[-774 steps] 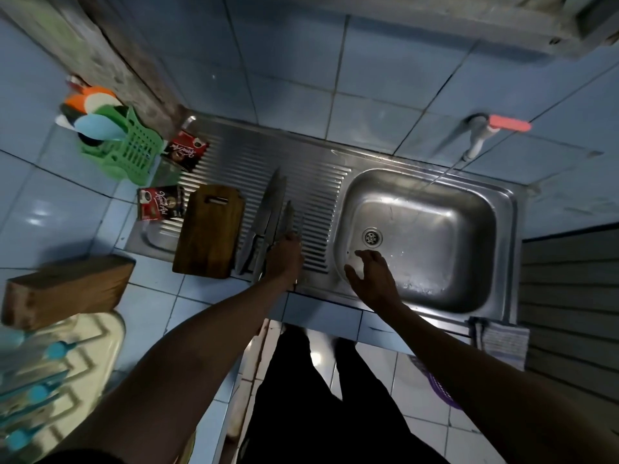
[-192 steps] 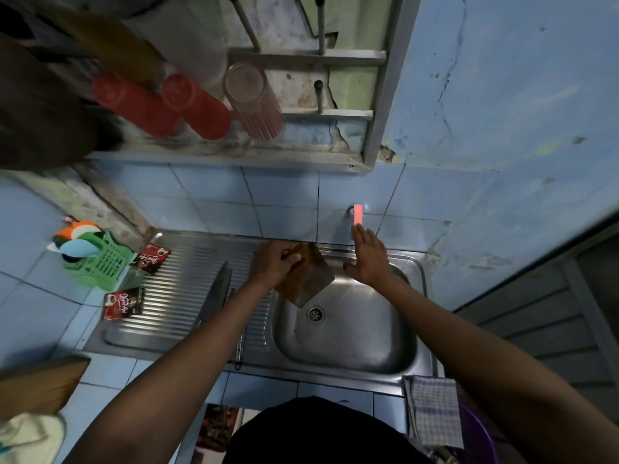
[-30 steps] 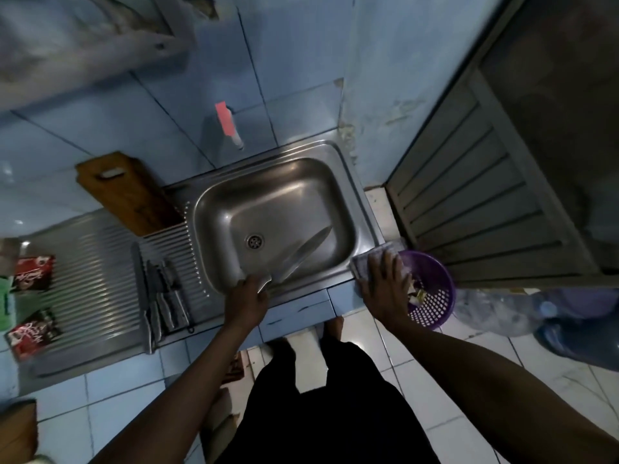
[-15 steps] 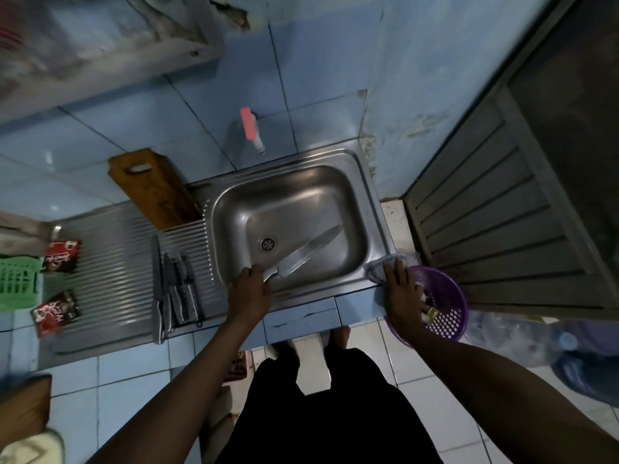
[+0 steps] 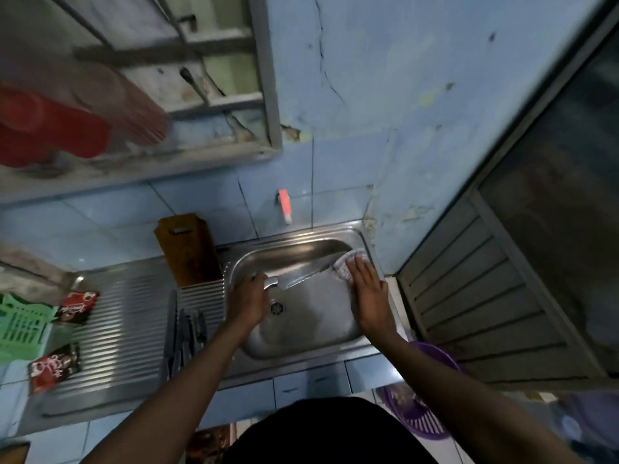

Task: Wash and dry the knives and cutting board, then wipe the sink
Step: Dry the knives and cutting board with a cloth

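Right now the knife (image 5: pixel 294 277) sits at the centre of the frame, held over the sink (image 5: pixel 301 343) basin with its blade running up and to the right toward the far right corner. The left hand (image 5: pixel 248 304) is curled round its handle. The right hand (image 5: pixel 368 289) lies flat, fingers straight, pressing a pale cloth (image 5: pixel 345 266) at the blade's tip end; whether the cloth already touches the steel is too blurred to tell.

The main risk, as I judge it, is a cut: the right palm is near the point, and a wipe drawn along the edge rather than off the spine could carry the fingers onto it. A wet handle could also turn in the left grip and drop the blade into the basin, chipping it or striking the drain (image 5: pixel 277 308) below.

Left of the basin, several other knives (image 5: pixel 182 336) lie side by side on the ribbed drainboard (image 5: pixel 127 329), close to the left forearm; an elbow swing could sweep them off the bench. The cutting board (image 5: pixel 187 249) leans upright against the tiled wall behind them and could slide down onto them if nudged.

At the left edge are 2 red sachets (image 5: pixel 55 365) and a green basket (image 5: pixel 20 323); a purple basket (image 5: pixel 422 410) sits low at the lower right.
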